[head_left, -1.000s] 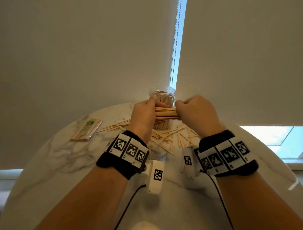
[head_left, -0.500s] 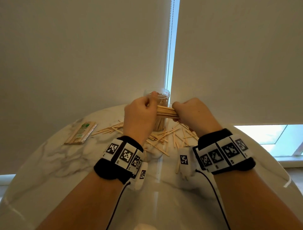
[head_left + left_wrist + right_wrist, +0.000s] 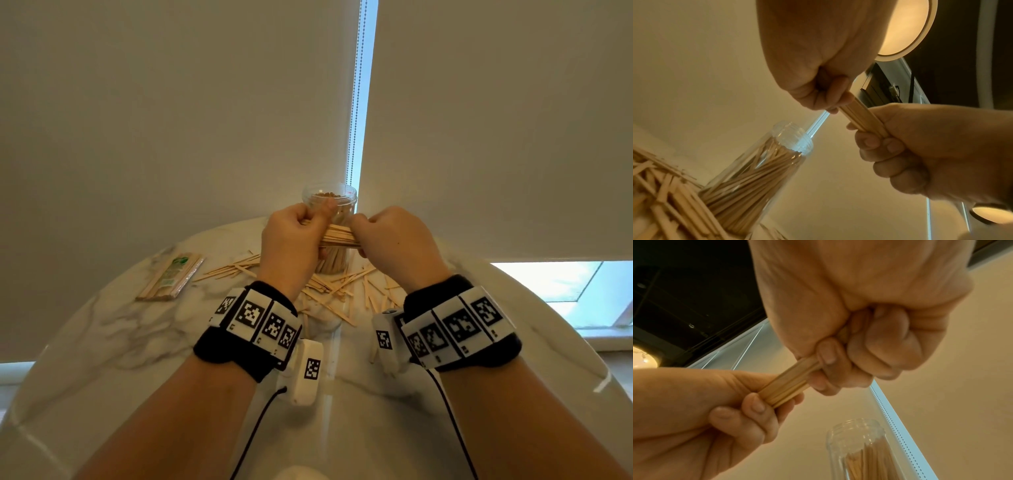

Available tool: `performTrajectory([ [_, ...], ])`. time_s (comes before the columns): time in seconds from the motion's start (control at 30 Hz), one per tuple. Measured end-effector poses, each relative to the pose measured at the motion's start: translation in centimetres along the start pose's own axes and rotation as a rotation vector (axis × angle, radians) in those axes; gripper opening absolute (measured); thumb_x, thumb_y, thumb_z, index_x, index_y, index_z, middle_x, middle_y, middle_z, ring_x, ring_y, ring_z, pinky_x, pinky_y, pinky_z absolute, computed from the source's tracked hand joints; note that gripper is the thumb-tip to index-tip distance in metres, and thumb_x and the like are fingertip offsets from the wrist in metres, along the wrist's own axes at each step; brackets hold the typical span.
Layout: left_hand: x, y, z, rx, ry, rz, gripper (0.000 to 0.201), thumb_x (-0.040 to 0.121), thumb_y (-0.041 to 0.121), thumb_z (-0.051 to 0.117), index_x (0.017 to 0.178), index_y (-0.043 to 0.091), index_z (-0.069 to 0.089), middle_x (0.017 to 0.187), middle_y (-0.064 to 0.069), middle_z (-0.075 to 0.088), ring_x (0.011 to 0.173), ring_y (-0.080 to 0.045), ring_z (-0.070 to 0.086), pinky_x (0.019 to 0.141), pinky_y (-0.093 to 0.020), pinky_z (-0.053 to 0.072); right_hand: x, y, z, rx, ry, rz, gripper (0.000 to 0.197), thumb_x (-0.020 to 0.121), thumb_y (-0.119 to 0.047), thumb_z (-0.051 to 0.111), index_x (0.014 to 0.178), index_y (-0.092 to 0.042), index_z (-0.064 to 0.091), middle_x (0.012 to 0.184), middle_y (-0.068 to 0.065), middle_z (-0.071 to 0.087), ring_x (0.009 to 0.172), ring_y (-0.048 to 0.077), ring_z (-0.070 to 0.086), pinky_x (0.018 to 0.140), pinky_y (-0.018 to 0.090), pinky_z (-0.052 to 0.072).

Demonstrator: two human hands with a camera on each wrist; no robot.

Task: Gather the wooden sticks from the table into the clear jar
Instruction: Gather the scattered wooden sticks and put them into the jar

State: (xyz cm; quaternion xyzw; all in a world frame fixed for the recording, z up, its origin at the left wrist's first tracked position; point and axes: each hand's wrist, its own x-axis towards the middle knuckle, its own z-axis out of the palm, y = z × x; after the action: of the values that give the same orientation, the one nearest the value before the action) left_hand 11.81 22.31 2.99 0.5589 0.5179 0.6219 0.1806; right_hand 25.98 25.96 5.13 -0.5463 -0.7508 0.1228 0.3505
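Note:
I hold a tight bundle of wooden sticks (image 3: pixel 337 237) level between both hands, just in front of the clear jar (image 3: pixel 330 200). My left hand (image 3: pixel 294 236) grips one end with fingers curled round it, and my right hand (image 3: pixel 376 236) grips the other end. The wrist views show the same bundle (image 3: pixel 861 118) (image 3: pixel 789 382) clamped in my left hand (image 3: pixel 824 91) and my right hand (image 3: pixel 838 363). The jar (image 3: pixel 756 170) (image 3: pixel 857 443) stands upright and open, packed with sticks. Several loose sticks (image 3: pixel 329 291) lie scattered on the table around its base.
A wrapped packet of sticks (image 3: pixel 170 274) lies at the left of the round marble table (image 3: pixel 120 342). Roller blinds hang close behind the jar. More loose sticks (image 3: pixel 657 194) pile up at the left of the jar.
My hands have slid closer together along the bundle, so less of it shows between them. The bundle stays in front of the jar.

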Motion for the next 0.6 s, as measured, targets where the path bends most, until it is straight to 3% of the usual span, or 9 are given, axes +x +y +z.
performTrajectory([
  [0.13,0.4,-0.2,0.3,-0.138,-0.025,-0.195,0.049,0.099,0.061,0.033,0.107,0.024,0.065,0.090,-0.002,0.074,0.078,-0.016,0.072,0.064,-0.031,0.059,0.7,1.7,-1.1,-0.126,-0.019,0.036,0.045,0.096,-0.037,0.042,0.063,-0.011,0.058,0.058,0.002,0.048,0.051,0.017,0.044,0.050,0.027,0.032],
  [0.23,2.1,-1.4,-0.1,-0.161,0.061,-0.329,0.028,0.105,0.026,0.042,0.132,0.023,0.051,0.112,-0.004,0.067,0.093,-0.017,0.068,0.075,-0.033,0.061,1.4,3.4,-2.8,-0.033,0.070,0.164,0.051,0.094,-0.042,0.043,0.066,-0.007,0.068,0.057,0.004,0.051,0.052,0.021,0.047,0.051,0.028,0.034],
  [0.27,3.2,-2.2,-0.2,-0.090,0.043,-0.356,0.041,0.101,0.015,0.048,0.141,0.022,0.043,0.121,-0.005,0.062,0.099,-0.017,0.065,0.081,-0.036,0.060,1.6,3.7,-3.4,-0.015,0.101,0.178,0.051,0.093,-0.042,0.044,0.066,-0.007,0.070,0.057,0.004,0.053,0.053,0.022,0.048,0.051,0.028,0.034],
  [0.33,5.5,-3.4,-0.4,0.055,-0.046,-0.402,0.076,0.090,0.013,0.065,0.153,0.026,0.024,0.140,-0.010,0.049,0.116,-0.023,0.058,0.096,-0.044,0.054,2.5,3.5,-4.2,-0.020,0.138,0.185,0.049,0.093,-0.039,0.045,0.065,-0.008,0.070,0.055,0.004,0.055,0.054,0.024,0.050,0.051,0.029,0.031],
  [0.4,7.4,-3.9,-0.1,0.134,-0.146,-0.453,0.117,0.071,0.032,0.086,0.156,0.031,0.006,0.151,-0.016,0.037,0.130,-0.034,0.048,0.106,-0.051,0.045,4.5,2.7,-4.6,-0.069,0.157,0.169,0.048,0.093,-0.039,0.044,0.069,-0.006,0.071,0.059,0.007,0.056,0.055,0.025,0.050,0.049,0.029,0.029],
  [0.47,8.6,-3.8,0.7,0.116,-0.241,-0.504,0.158,0.041,0.057,0.094,0.155,0.031,-0.013,0.155,-0.016,0.033,0.138,-0.037,0.039,0.110,-0.057,0.036,7.1,1.4,-4.8,-0.166,0.170,0.137,0.047,0.094,-0.038,0.043,0.077,-0.004,0.070,0.064,0.006,0.055,0.054,0.021,0.048,0.048,0.028,0.028],
  [0.53,9.4,-4.1,1.8,0.143,-0.283,-0.484,0.174,0.028,0.068,0.090,0.151,0.028,-0.026,0.156,-0.015,0.033,0.141,-0.033,0.036,0.113,-0.055,0.033,9.6,-0.2,-4.7,-0.314,0.169,0.070,0.042,0.097,-0.035,0.043,0.082,-0.004,0.067,0.069,0.006,0.055,0.058,0.021,0.051,0.050,0.027,0.033],
  [0.6,9.9,-4.7,2.9,0.195,-0.267,-0.435,0.169,0.036,0.067,0.090,0.152,0.025,-0.026,0.157,-0.013,0.031,0.142,-0.031,0.035,0.114,-0.051,0.034,11.9,-1.8,-4.2,-0.417,0.185,0.014,0.032,0.098,-0.033,0.046,0.083,-0.010,0.062,0.071,0.003,0.053,0.065,0.023,0.052,0.053,0.028,0.035],
])
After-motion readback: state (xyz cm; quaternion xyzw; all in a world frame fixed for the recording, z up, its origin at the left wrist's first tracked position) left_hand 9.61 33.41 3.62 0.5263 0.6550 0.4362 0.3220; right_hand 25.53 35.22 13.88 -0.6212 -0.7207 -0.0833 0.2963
